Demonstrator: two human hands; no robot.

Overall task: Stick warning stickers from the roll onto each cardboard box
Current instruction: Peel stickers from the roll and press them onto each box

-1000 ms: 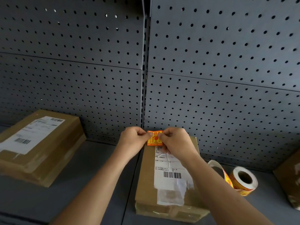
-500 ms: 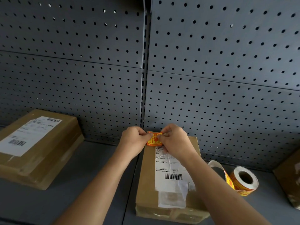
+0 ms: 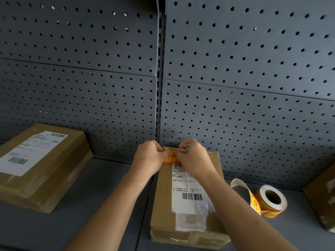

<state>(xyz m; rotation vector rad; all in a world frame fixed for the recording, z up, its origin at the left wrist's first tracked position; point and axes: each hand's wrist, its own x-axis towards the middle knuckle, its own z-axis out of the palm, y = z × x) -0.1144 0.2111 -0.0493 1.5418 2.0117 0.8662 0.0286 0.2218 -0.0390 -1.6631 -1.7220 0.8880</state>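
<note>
A long cardboard box [image 3: 163,196] with a white shipping label lies on the grey shelf in front of me. At its far end, an orange and yellow warning sticker [image 3: 170,157] is pinched between my left hand [image 3: 149,158] and my right hand [image 3: 194,158]. Both hands hide most of the sticker. It bends between my fingers just above the box top. The sticker roll [image 3: 270,201] lies on its side to the right of the box, with a loose strip of backing curling up from it.
A second labelled cardboard box [image 3: 39,165] sits at the left on the shelf [image 3: 112,196]. Part of a third box [image 3: 322,196] shows at the right edge. A grey pegboard wall [image 3: 235,87] closes off the back.
The sticker has come down from flat and upright to curled low over the box's far end. Both hands have closed in on it and hide more of it.
</note>
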